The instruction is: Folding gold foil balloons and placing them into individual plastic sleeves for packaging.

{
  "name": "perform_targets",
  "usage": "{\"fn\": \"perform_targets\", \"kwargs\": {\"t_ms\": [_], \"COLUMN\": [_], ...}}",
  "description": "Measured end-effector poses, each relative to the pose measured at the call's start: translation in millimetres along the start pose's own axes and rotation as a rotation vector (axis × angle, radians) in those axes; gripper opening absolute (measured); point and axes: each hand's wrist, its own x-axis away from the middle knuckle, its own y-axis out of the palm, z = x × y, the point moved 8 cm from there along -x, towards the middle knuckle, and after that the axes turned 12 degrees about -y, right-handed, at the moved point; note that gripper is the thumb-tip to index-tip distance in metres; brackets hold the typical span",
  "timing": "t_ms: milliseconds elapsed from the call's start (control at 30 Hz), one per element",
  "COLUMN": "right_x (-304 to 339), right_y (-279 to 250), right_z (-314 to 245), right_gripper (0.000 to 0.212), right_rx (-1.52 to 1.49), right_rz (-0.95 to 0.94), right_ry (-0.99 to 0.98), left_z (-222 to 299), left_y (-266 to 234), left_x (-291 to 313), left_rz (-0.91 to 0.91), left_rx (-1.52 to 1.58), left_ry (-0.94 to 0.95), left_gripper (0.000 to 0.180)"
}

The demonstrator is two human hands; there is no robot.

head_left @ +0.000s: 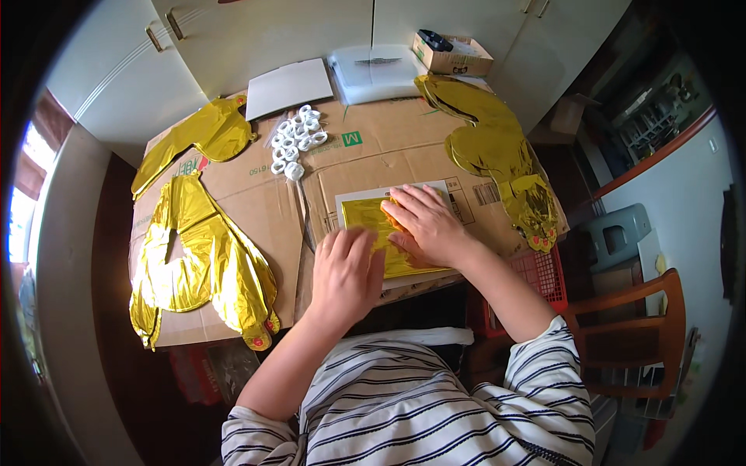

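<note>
In the middle of the table lies a folded gold foil balloon [361, 213], flattened on a white sheet [435, 187]. My right hand [426, 225] rests flat on its right part with fingers stretched out. An orange-red patch of the foil shows beside the thumb. My left hand [342, 272] hovers over the near left corner of the foil, fingers loosely bent and slightly blurred; nothing shows in them. Part of the foil is hidden under both hands.
Flattened cardboard [233, 268] covers the table. Unfolded gold balloons lie at the near left [190, 256], far left [206, 140] and right [489, 140]. White ribbon rolls [295, 140], a white board [290, 87], a clear plastic pack [373, 74] and a small box [453, 58] sit farther back.
</note>
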Motion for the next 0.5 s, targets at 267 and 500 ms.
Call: {"fn": "perform_targets", "kwargs": {"t_ms": [267,500], "right_x": [5,32], "right_y": [-14,-21], "right_z": [9,9], "right_gripper": [0.051,0.063], "right_rx": [-0.036,-0.033], "right_rz": [0.018,-0.068], "right_ry": [-0.016,0.213], "left_z": [-31,-31], "left_y": [64,66], "left_x": [-18,-13], "left_rz": [-0.111,-0.100], "left_rx": [-0.284,-0.266], "left_ry": [-0.116,-0.133], "left_gripper": [0.089,0.089]}}
